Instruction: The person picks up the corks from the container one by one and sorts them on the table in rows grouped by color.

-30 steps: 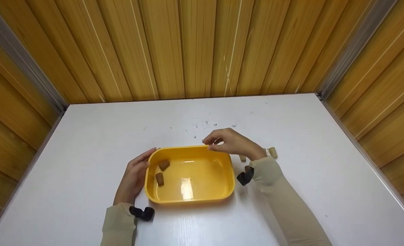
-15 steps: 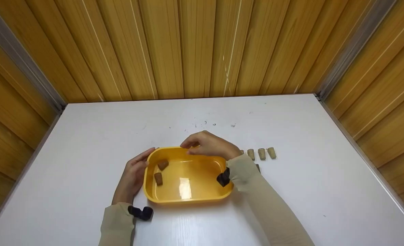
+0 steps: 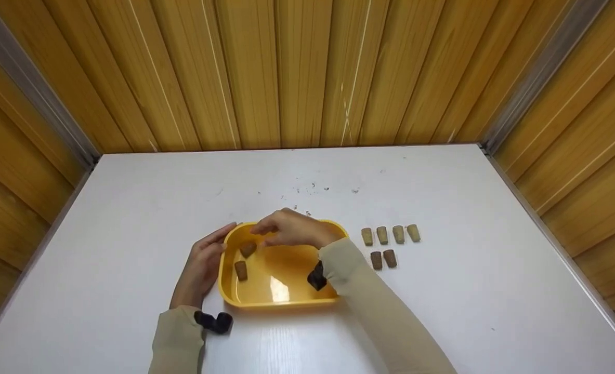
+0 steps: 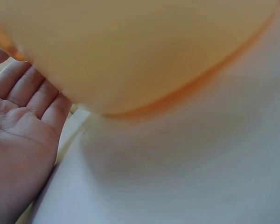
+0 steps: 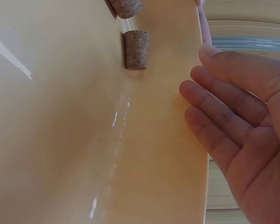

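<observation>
A yellow plastic bin [image 3: 297, 291] stands on the white table. Inside, at its left end, lie two brown, tapered, cork-like plugs, one near the back [image 3: 248, 249] and one in front [image 3: 241, 270]. My left hand [image 3: 201, 265] rests against the bin's left outer side. Its fingers lie nearly straight along the wall and its thumb is at the rim. Over the bin's back part hovers my right hand [image 3: 291, 228], bent toward the rear plug. In the right wrist view its fingers [image 5: 214, 133] are loosely extended, holding nothing and apart from the plugs.
Right of the bin, a row of several tan plugs [image 3: 390, 235] lies behind two brown plugs [image 3: 383, 259]. Small dark crumbs [image 3: 312, 189] are scattered behind the bin. Yellow slatted walls [image 3: 302, 78] enclose the table's back and sides.
My right hand has moved left from the bin's right rear rim toward the plugs inside, uncovering the rows on the table. The left hand and bin have hardly moved.
</observation>
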Motion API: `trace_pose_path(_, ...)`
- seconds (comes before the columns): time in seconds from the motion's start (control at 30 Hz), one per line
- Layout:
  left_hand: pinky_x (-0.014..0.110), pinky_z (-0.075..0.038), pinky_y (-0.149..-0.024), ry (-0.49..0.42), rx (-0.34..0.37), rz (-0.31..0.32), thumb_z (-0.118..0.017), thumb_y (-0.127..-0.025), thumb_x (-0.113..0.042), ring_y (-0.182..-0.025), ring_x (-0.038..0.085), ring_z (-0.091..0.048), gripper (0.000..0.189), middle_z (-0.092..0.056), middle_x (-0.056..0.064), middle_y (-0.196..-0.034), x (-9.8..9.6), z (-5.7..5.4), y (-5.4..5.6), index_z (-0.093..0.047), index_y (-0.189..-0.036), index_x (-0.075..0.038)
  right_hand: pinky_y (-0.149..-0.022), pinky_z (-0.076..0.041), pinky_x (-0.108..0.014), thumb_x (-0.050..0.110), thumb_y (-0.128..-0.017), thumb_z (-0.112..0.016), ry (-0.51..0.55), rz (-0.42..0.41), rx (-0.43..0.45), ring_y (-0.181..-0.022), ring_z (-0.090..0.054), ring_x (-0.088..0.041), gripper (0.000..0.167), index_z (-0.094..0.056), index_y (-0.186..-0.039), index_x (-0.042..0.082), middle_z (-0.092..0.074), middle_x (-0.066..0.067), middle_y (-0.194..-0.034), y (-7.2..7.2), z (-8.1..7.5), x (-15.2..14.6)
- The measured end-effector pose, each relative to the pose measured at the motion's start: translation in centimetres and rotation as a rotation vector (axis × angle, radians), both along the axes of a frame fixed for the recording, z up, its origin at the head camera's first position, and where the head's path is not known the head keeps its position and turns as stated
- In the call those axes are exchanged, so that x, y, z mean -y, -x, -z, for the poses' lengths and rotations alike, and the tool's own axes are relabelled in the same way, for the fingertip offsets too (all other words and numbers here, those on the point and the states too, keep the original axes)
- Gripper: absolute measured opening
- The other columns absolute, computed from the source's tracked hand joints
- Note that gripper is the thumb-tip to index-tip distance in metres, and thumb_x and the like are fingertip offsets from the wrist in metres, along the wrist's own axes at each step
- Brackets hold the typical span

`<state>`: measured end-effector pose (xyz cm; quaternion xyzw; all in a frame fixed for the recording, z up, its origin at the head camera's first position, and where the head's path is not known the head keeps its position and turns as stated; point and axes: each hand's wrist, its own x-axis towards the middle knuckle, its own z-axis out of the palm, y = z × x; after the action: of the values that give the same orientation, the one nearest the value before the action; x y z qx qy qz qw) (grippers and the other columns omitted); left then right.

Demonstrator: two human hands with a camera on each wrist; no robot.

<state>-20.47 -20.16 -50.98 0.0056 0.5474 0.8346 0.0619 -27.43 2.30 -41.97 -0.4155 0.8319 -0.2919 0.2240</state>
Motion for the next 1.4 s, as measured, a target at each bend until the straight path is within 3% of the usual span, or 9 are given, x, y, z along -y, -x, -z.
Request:
trace_pose_path(0.27,0.028,-0.046,-0.104,-0.046,-0.021,-0.016,-0.038,-0.088,0.007,-0.127,0.018,-0.054,0.051,-0.060,0.006,-0.133,0.1,0.0,-0.1,-0.046,-0.138,0.006,-0.102,-0.047,-0.028,0.010,-0.090,-0.063,-0.022,-0.034,0.014,-0.121,-0.059,-0.018,0.038,-0.063,-0.129,0.012,-0.064,-0.004,-0.128,-0.2,0.6,1.4)
trace_pose_path(0.5,0.028,-0.046,-0.104,-0.038,-0.033,0.001,-0.038,-0.088,0.006,-0.126,0.015,-0.054,0.051,-0.059,0.004,-0.133,0.1,0.0,-0.2,-0.045,-0.139,0.006,-0.095,-0.049,-0.022,0.008,-0.091,-0.061,-0.048,-0.046,0.039,-0.110,-0.060,-0.016,0.041,-0.062,-0.130,0.021,-0.065,-0.001,-0.126,-0.6,1.5,2.1)
trace_pose_path(0.73,0.028,-0.045,-0.105,-0.061,-0.003,-0.015,-0.036,-0.088,0.007,-0.129,0.016,-0.052,0.052,-0.059,0.005,-0.134,0.0,0.0,-0.2,-0.046,-0.139,0.004,-0.104,-0.045,-0.027,0.005,-0.091,-0.061,-0.062,-0.047,0.042,-0.115,-0.059,-0.016,0.038,-0.063,-0.128,0.014,-0.067,-0.001,-0.122,-1.0,1.9,2.3)
trace_pose_path(1.07,0.028,-0.045,-0.105,-0.065,0.001,-0.016,-0.035,-0.089,0.007,-0.129,0.017,-0.052,0.051,-0.060,0.006,-0.133,0.0,0.1,-0.1,-0.046,-0.139,0.004,-0.103,-0.045,-0.023,0.003,-0.089,-0.063,-0.072,-0.066,0.008,-0.115,-0.061,-0.012,0.036,-0.066,-0.124,0.011,-0.070,0.001,-0.117,-1.3,2.2,2.5)
trace_pose_path(1.23,0.026,-0.044,-0.105,-0.033,-0.004,-0.025,-0.037,-0.088,0.006,-0.129,0.015,-0.051,0.051,-0.060,0.003,-0.133,0.0,0.2,-0.1,-0.047,-0.139,0.004,-0.096,-0.048,-0.019,0.001,-0.087,-0.065,-0.086,-0.091,-0.044,-0.100,-0.064,-0.010,0.032,-0.070,-0.117,0.010,-0.072,0.001,-0.108,-1.4,2.1,2.7)
trace_pose_path(1.4,0.025,-0.046,-0.103,-0.026,-0.023,-0.050,-0.039,-0.087,0.007,-0.125,0.014,-0.055,0.050,-0.063,0.003,-0.129,-0.1,0.2,0.0,-0.047,-0.137,0.007,-0.077,-0.047,-0.012,-0.002,-0.084,-0.066,-0.120,-0.123,-0.129,-0.082,-0.058,-0.007,0.025,-0.074,-0.105,0.008,-0.071,0.001,-0.099,-1.4,2.2,2.8)
